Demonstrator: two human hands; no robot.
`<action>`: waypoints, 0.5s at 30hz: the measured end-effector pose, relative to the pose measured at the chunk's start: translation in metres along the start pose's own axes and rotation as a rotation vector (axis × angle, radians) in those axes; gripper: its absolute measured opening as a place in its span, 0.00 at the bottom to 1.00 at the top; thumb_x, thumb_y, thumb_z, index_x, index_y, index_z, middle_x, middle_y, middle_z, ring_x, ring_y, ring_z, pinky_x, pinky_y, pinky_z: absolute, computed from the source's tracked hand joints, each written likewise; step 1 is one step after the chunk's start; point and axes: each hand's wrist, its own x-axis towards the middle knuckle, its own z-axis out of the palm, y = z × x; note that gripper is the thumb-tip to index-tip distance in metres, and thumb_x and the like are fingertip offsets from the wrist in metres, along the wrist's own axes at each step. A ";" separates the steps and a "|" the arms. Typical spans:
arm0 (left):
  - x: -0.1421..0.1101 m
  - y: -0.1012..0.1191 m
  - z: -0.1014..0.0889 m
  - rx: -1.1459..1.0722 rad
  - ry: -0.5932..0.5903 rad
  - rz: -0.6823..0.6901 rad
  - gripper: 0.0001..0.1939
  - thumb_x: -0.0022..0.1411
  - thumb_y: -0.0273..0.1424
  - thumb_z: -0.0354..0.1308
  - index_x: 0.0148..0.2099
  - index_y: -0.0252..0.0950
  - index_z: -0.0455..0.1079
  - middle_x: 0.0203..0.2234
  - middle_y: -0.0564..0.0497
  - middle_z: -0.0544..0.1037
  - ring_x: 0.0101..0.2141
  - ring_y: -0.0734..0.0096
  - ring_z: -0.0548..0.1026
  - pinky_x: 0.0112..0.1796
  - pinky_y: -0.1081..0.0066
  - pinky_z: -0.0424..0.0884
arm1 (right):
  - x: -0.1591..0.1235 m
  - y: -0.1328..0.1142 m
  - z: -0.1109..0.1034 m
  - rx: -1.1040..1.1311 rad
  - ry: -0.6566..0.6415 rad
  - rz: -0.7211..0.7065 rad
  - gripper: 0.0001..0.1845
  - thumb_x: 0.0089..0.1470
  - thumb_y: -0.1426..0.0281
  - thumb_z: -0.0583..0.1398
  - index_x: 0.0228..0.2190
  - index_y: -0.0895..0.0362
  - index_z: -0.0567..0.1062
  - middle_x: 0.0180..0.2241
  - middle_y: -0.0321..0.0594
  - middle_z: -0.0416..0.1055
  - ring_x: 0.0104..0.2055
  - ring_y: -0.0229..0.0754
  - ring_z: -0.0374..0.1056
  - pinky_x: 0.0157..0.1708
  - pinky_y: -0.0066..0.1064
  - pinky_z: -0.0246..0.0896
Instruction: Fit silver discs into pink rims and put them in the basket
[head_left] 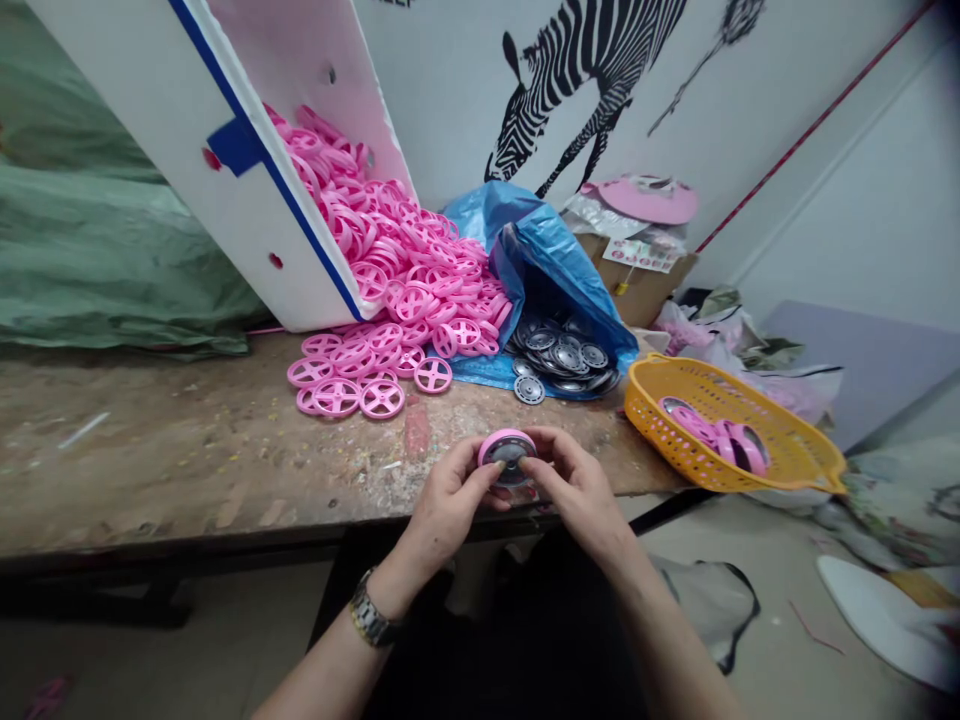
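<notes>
A pink plastic wheel with a grey disc in its face (513,450) is held between both my hands, just over the table's front edge. My left hand (456,487) grips its left side, the thumb pressing on the grey disc. From the right, my right hand (574,482) grips the same wheel, its thumb also on the disc. The fingers behind the wheel are partly hidden. Beyond my hands lie loose pink spoked wheels (382,398), and to their right a blue plastic bag (551,250) opens onto grey discs (568,355).
Many pink wheels spill from a tilted white box (285,240) onto the worn wooden table (187,450). A yellow basket (795,455) at the table's right end holds several pink wheels with grey discs. Behind the bag stands a cardboard box (652,290).
</notes>
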 end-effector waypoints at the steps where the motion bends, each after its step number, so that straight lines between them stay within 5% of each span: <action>1: -0.001 0.000 0.000 0.000 -0.011 -0.002 0.15 0.61 0.36 0.60 0.48 0.35 0.72 0.38 0.49 0.77 0.32 0.69 0.78 0.32 0.71 0.78 | -0.002 -0.002 0.000 0.031 -0.034 0.017 0.16 0.52 0.61 0.64 0.41 0.55 0.75 0.39 0.39 0.76 0.40 0.43 0.72 0.36 0.31 0.68; 8: -0.006 -0.001 0.000 0.179 -0.100 0.096 0.13 0.65 0.36 0.56 0.49 0.38 0.72 0.40 0.49 0.75 0.38 0.65 0.77 0.36 0.69 0.79 | -0.011 -0.006 0.003 0.126 -0.001 0.058 0.10 0.49 0.62 0.65 0.31 0.55 0.76 0.29 0.34 0.74 0.30 0.39 0.69 0.30 0.28 0.65; 15: -0.011 -0.002 0.010 0.204 0.000 0.108 0.09 0.64 0.35 0.56 0.42 0.36 0.73 0.32 0.51 0.74 0.30 0.68 0.76 0.29 0.71 0.77 | -0.018 -0.005 0.009 0.089 0.095 0.017 0.08 0.50 0.63 0.63 0.26 0.55 0.74 0.24 0.33 0.70 0.28 0.37 0.65 0.29 0.28 0.61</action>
